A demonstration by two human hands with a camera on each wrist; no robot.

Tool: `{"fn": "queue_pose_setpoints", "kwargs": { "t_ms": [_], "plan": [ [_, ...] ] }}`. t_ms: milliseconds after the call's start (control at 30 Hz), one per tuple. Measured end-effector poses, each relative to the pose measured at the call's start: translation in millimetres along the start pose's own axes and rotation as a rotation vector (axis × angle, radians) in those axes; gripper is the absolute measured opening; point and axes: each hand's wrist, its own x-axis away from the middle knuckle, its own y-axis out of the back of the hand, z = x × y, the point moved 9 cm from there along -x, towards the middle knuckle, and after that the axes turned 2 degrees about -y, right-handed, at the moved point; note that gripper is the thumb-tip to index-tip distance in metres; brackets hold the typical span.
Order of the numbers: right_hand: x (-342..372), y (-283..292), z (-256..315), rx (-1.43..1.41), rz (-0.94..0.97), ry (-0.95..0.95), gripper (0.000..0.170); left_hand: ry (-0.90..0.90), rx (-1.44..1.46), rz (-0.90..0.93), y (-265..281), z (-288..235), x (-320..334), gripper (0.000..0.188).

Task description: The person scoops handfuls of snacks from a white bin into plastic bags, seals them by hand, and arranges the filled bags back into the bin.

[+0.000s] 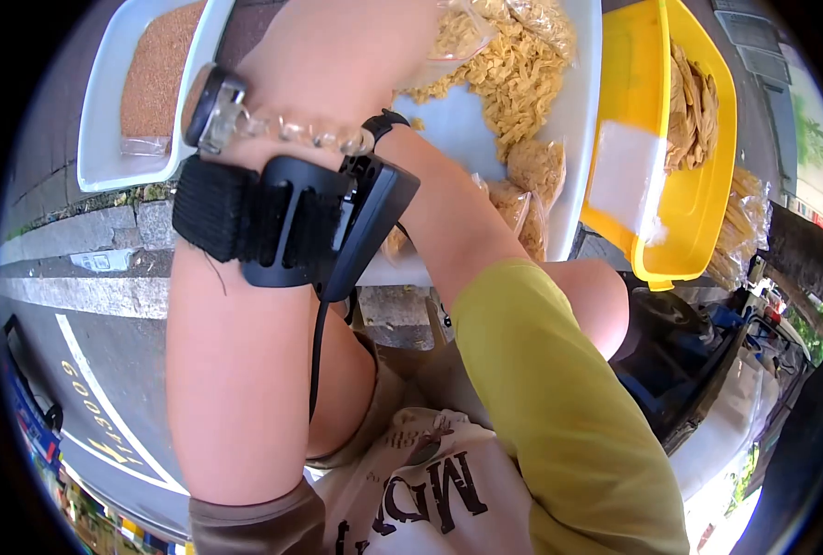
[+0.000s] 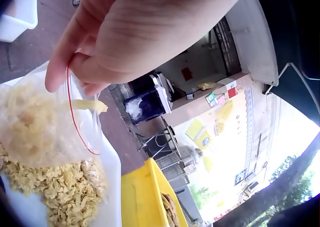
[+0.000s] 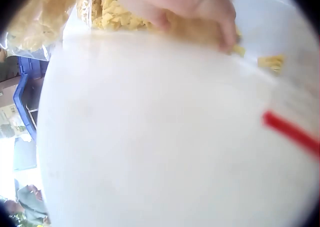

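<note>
My left hand [image 2: 135, 37] pinches the top edge of a clear zip bag [image 2: 82, 132] with a red line along its mouth. Pale yellow flakes [image 2: 30, 119] fill part of the bag, and one long piece [image 2: 90, 105] lies near the opening. In the head view the left hand [image 1: 365, 42] is at the top, above the white tray [image 1: 589, 102]. Loose yellow dried flakes [image 1: 522, 79] are heaped in that tray. My right hand [image 3: 192, 4] reaches down among them, fingers curved around a blurred tan clump [image 3: 192, 29]. The left arm hides that hand in the head view.
A white tub [image 1: 212, 55] of reddish-brown grains stands at the left. At the right is a yellow bin [image 1: 675, 236] with brown pieces [image 1: 693, 111]. Several filled bags [image 1: 533, 171] lie in the white tray. A kerb [image 1: 92, 231] runs beside the road.
</note>
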Motion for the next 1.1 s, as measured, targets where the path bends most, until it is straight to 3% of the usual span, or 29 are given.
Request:
{"fn": "queue_pose_setpoints", "kwargs": {
  "t_ms": [67,167,233,333,400,467,600,667,767,900,1033,1100],
  "plan": [
    [-3.1,-12.6,-15.0,-0.109,0.081,-0.136,0.052,0.006,0.006,0.012,-3.7,-0.9,-1.4,0.016],
    [-2.5,-18.4,-15.7,-0.14,0.21,-0.172,0.048,0.02,0.019,0.03,-8.2,-1.2,-2.8,0.016],
    [-5.3,-3.4,-9.8,-0.061,0.303,-0.115,0.046,0.034,0.032,0.05,-11.0,-0.6,-5.8,0.016],
    [6.3,19.2,18.7,0.245,0.528,0.205,0.035,0.038,0.065,0.042,-12.2,-1.4,-5.9,0.016],
    [47.9,39.8,39.0,0.066,0.415,-0.209,0.03,-0.02,0.098,-0.067,0.3,-9.6,-2.9,0.015],
    [54.4,53.4,56.2,0.043,0.381,-0.25,0.028,-0.074,0.066,-0.198,17.8,-25.6,4.1,0.017],
    [83.1,76.9,111.6,0.111,0.366,-0.176,0.019,0.009,-0.028,-0.284,6.6,0.4,-9.0,0.017],
    [89.0,88.2,136.6,0.201,0.368,-0.085,0.017,0.022,-0.178,-0.127,-11.6,6.4,-18.2,0.042],
    [117.8,107.1,174.2,0.204,0.428,-0.004,0.02,-0.055,-0.173,-0.176,-17.0,1.9,-19.4,0.04],
    [167.4,132.0,216.5,0.079,0.541,0.075,0.029,0.014,-0.169,-0.12,-35.2,1.5,-15.4,0.039],
    [200.1,152.7,236.8,0.034,0.504,0.135,0.027,0.049,-0.123,-0.106,-59.8,4.4,-12.8,0.037],
    [215.1,151.4,248.8,-0.035,0.539,0.183,0.028,0.084,-0.123,0.082,-86.5,4.1,-12.2,0.035]
  ]
}}
